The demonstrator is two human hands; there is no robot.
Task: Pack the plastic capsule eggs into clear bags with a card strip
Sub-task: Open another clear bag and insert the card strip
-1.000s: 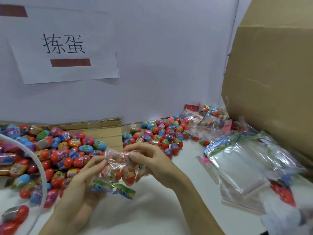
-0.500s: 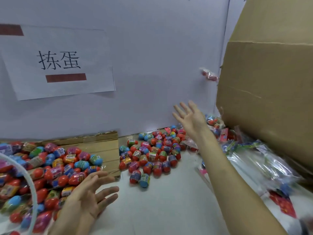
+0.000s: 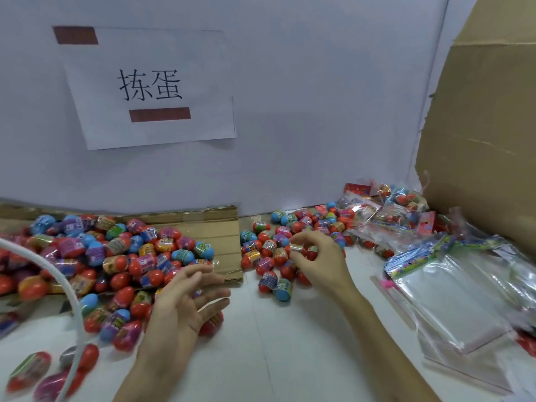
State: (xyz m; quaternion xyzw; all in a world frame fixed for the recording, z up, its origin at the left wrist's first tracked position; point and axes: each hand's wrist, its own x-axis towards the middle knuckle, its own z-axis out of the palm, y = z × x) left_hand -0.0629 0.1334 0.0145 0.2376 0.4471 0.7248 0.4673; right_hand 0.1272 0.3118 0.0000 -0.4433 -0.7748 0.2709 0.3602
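With the filled bag gone, my right hand (image 3: 316, 256) is pinching a capsule egg (image 3: 311, 253) for the next bag; my left hand (image 3: 179, 309) is hovering spread.

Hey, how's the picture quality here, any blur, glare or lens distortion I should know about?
Head view: the left hand has motion-smeared fingers; the eggs in the lower-left corner are soft. Same head view: the bags show whitish glare; the sign reads sharp but leans from wide-angle distortion; lighting is even, shadows faint.
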